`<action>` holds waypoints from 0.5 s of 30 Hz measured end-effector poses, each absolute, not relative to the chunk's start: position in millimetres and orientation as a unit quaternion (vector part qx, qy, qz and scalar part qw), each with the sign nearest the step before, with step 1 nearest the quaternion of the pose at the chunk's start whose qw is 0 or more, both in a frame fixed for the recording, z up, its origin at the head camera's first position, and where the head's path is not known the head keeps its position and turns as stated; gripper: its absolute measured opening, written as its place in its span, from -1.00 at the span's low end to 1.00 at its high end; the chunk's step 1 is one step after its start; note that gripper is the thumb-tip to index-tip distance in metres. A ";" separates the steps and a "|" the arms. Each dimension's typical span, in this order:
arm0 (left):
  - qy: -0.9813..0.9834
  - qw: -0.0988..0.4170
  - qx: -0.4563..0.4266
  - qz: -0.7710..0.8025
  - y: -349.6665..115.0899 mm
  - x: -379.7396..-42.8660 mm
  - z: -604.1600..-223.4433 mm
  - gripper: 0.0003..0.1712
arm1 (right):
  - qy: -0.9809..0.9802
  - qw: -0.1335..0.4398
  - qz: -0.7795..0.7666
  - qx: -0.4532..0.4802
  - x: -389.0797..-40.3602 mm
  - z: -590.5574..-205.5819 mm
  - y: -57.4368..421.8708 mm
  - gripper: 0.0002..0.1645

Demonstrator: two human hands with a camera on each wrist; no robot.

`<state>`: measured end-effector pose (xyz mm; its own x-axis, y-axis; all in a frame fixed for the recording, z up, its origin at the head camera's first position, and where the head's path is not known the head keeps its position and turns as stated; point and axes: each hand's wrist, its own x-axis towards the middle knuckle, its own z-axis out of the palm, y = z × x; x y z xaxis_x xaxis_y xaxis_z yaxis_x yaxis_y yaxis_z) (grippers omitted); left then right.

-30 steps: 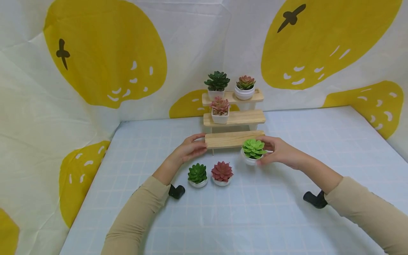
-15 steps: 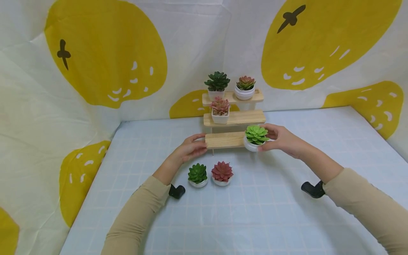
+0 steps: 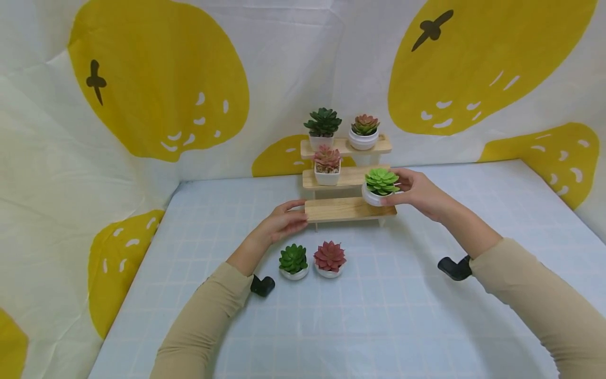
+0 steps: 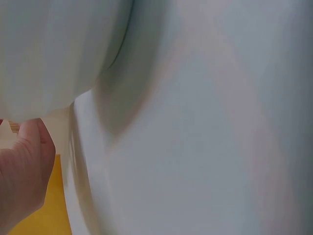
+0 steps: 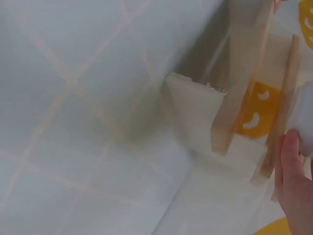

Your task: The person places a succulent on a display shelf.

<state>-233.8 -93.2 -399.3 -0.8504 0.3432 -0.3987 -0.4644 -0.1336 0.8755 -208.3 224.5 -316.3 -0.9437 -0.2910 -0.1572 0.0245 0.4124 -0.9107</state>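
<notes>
A three-tier wooden plant stand [image 3: 351, 209] stands at the back of the table. At the left end of its lowest board, my left hand [image 3: 284, 222] holds the edge between thumb and fingers. In the left wrist view, a large blurred white pot [image 4: 44, 49] partly covers the left hand [image 4: 27, 169]. My right hand [image 3: 418, 196] grips the white pot of a bright green succulent [image 3: 381, 181], held in front of the middle board's right end. In the right wrist view, the fingers of the right hand [image 5: 296, 183] lie against that pot [image 5: 304, 120], close to a board.
On the top board are a dark green succulent [image 3: 323, 122] and a reddish-green one [image 3: 364, 125]. A pink succulent [image 3: 327, 160] occupies the middle board's left. Nearer me, a green succulent [image 3: 293, 259] and a red succulent [image 3: 330, 257] stand on the table. Patterned cloth [image 3: 293, 79] hangs behind.
The bright green succulent has risen with my right hand from in front of the lowest board to the middle board's level. My left hand has stayed at the stand's left end.
</notes>
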 end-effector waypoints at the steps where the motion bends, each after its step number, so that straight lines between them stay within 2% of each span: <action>1: 0.600 0.269 -0.050 0.752 -93.4 -233.9 -399.5 -0.35 | 0.826 0.143 -0.539 -0.081 -210.1 -315.5 223.8 -0.15; 8: 0.600 0.268 -0.051 0.752 -93.8 -233.8 -400.2 -0.34 | 0.820 0.118 -0.555 -0.076 -221.6 -310.4 215.9 -0.23; 15: 0.601 0.268 -0.052 0.751 -92.7 -233.1 -398.0 -0.34 | 0.825 0.103 -0.553 -0.061 -233.5 -307.1 209.7 -0.24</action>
